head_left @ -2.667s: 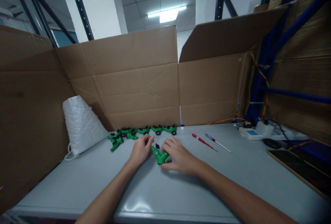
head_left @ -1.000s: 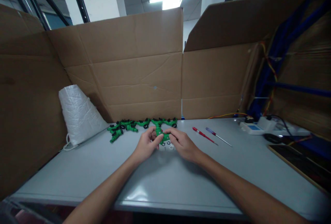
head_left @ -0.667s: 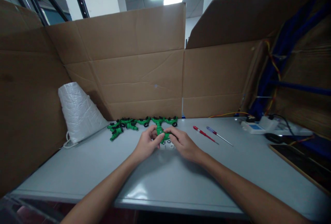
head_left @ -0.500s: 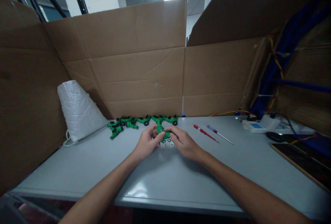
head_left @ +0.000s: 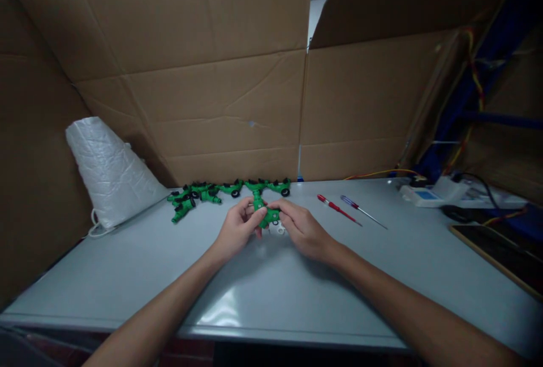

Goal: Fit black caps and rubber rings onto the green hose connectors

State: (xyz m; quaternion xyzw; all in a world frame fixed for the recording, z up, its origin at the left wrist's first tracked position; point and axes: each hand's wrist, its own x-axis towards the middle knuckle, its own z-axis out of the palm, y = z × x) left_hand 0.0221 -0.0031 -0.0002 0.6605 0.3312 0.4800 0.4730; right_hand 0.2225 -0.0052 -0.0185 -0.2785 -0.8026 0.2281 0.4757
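Note:
My left hand point(head_left: 236, 231) and my right hand point(head_left: 301, 229) meet over the grey table point(head_left: 127, 265), both pinched on one green plastic fitting point(head_left: 265, 214) held just above the surface. Small white bits point(head_left: 278, 229) lie on the table under it. Behind the hands a row of several green fittings with black rings point(head_left: 224, 190) lies along the cardboard wall.
A white woven sack point(head_left: 108, 169) leans at the back left. A red screwdriver point(head_left: 337, 208) and a blue one point(head_left: 362, 211) lie to the right, with a white device and cables point(head_left: 428, 194) beyond. Cardboard panels point(head_left: 220, 90) wall the table. A dark board point(head_left: 500, 259) sits at far right.
The green fitting went from lying on the table under my fingers to being held up between both hands. My view has tilted downward; the hands stay close together.

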